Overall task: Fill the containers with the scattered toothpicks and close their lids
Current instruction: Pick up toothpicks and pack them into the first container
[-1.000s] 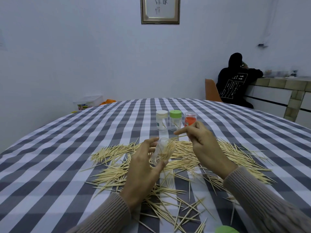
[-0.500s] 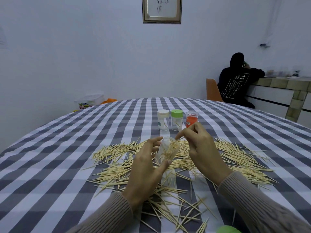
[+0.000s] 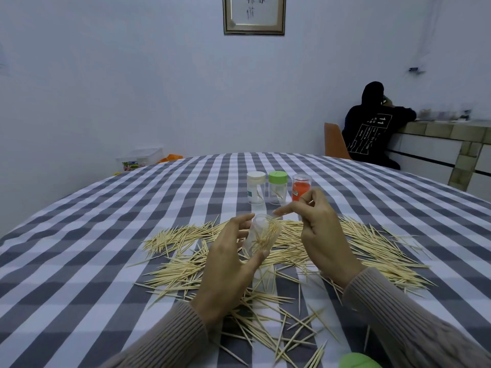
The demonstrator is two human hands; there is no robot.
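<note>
My left hand (image 3: 225,264) grips a clear open container (image 3: 261,235), tilted, with several toothpicks inside. My right hand (image 3: 318,232) hovers just right of its mouth, index finger stretched toward the rim, and pinches a toothpick (image 3: 310,201) between thumb and fingers. Scattered toothpicks (image 3: 372,251) cover the checked table (image 3: 106,248) around and beneath both hands. Behind them stand three containers: one with a white lid (image 3: 256,187), one with a green lid (image 3: 277,187), and one with an orange label (image 3: 301,187). A loose green lid (image 3: 358,362) shows at the bottom edge.
A person in a dark hoodie (image 3: 372,128) sits on an orange chair (image 3: 334,142) at a counter far right. A clear storage box (image 3: 139,158) sits beyond the table's far left edge. A framed picture (image 3: 254,14) hangs on the wall.
My right hand brought toothpicks to the container's mouth, then lifted slightly up and right. The container in my left hand holds more toothpicks than before.
</note>
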